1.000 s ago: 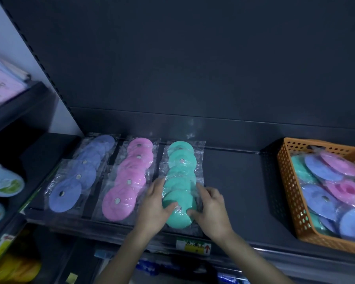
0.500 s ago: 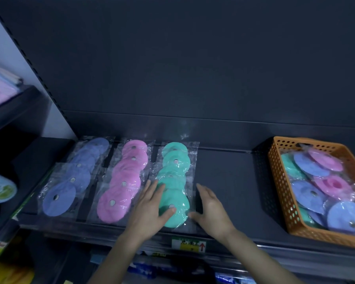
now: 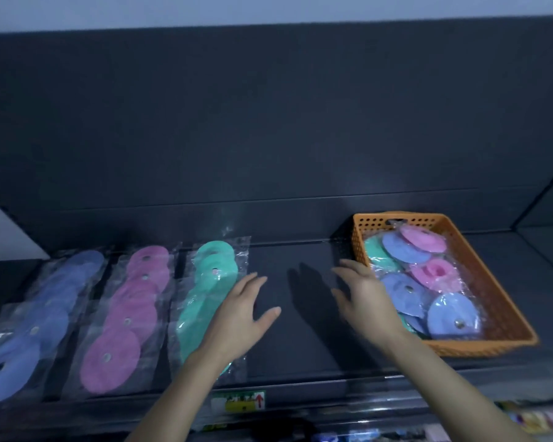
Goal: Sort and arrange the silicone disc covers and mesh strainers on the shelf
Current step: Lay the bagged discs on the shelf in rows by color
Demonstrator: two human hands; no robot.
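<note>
Left hand (image 3: 240,317): fingers spread, nothing held; it is seen over the near right edge of the green row (image 3: 205,301); contact cannot be told.
Right hand (image 3: 364,301): fingers spread, nothing held, at the left wall of the orange basket (image 3: 372,228).
Unsorted discs (image 3: 406,250): mixed colours, wrapped, piled in the basket.
Risk: several slippery wrapped discs may be dragged out together; the overlapped green row may be pushed askew by the left wrist.
</note>
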